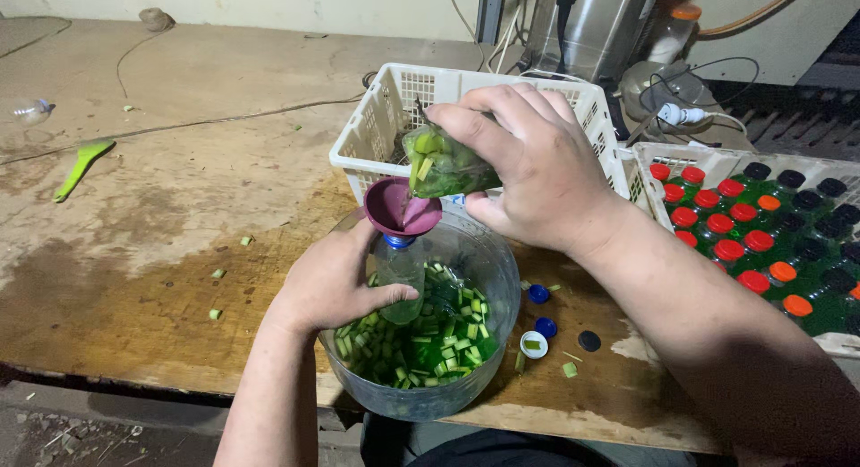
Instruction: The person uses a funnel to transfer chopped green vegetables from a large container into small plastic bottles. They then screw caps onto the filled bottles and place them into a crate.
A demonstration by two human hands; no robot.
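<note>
My left hand [336, 283] grips a small clear plastic bottle [399, 279] that stands inside a clear bowl [488, 252] of green liquid and chopped green pieces. A purple funnel [401, 207] sits in the bottle's blue neck. My right hand [528, 167] holds a clear cup [445, 165] filled with green pieces, tilted down over the funnel.
A white plastic basket [381, 118] stands behind the bowl. At the right a tray [838, 342] holds several capped bottles with red, orange and black caps. Loose caps [540, 317] lie on the wooden table beside the bowl. A green scoop [81, 167] lies far left.
</note>
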